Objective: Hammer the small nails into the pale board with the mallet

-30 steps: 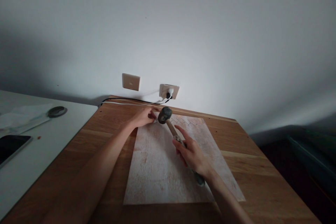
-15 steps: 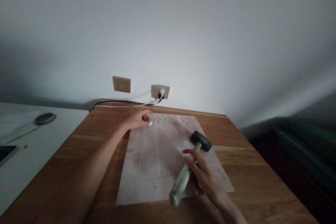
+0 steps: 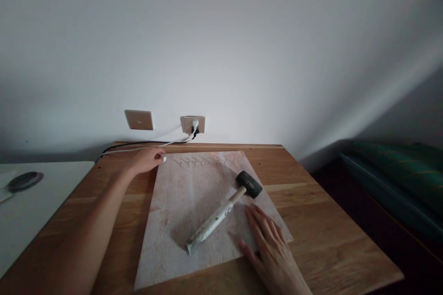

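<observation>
A pale, whitewashed board (image 3: 166, 221) lies on the wooden table, with several thin nails (image 3: 202, 162) in a row along its far edge. At the board's far left corner is my left hand (image 3: 147, 159), its fingers curled together; whatever may be between them is hidden. A mallet (image 3: 212, 222) with a black head and a worn, pale-wrapped handle lies diagonally across the board. Just right of its handle, my right hand (image 3: 272, 245) rests with fingers stretched out over the board's near right part, holding nothing.
Behind the wooden table (image 3: 325, 221) rises a white wall with a socket (image 3: 193, 124) and plugged-in cables. A second wall plate (image 3: 139, 120) is farther left. A white surface (image 3: 44, 212) with a dark ring-shaped object (image 3: 25, 181) adjoins the left side. Green fabric (image 3: 404, 170) lies at right.
My right hand has let go of the mallet, which now lies on the board. My left hand has moved left from the nail row to the board's corner. The view has shifted right.
</observation>
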Demonstrator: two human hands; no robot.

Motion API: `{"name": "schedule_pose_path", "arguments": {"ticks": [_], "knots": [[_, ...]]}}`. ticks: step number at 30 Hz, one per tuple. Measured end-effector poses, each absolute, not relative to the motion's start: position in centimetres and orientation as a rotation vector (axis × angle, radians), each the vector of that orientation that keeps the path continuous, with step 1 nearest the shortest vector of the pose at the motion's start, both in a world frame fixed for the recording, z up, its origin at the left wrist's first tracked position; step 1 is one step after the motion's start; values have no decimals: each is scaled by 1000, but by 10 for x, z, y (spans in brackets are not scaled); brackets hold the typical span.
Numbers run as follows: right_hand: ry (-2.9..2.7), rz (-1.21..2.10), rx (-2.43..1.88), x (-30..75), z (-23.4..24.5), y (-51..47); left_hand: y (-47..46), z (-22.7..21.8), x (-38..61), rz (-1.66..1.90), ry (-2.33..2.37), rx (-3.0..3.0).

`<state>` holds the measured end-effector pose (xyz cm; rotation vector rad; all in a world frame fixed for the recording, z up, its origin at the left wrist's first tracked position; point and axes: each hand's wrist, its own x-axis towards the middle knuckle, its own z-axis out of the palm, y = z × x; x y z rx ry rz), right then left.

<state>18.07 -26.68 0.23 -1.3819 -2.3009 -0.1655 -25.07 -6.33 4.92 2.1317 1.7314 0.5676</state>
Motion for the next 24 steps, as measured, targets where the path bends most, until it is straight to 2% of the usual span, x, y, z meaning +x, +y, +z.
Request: {"name": "schedule_pose_path", "arguments": {"ticks": [7, 19, 24], "knots": [[-2372, -169, -1445, 217, -15, -269, -68, 65, -218, 497, 1901, 2087], [-2206, -97, -1776, 379, -22, -250, -49, 27, -76, 822, 1339, 1756], [-2057, 75, -1824, 423, -8, -226, -44, 22, -20, 889, 1137, 1685]]}}
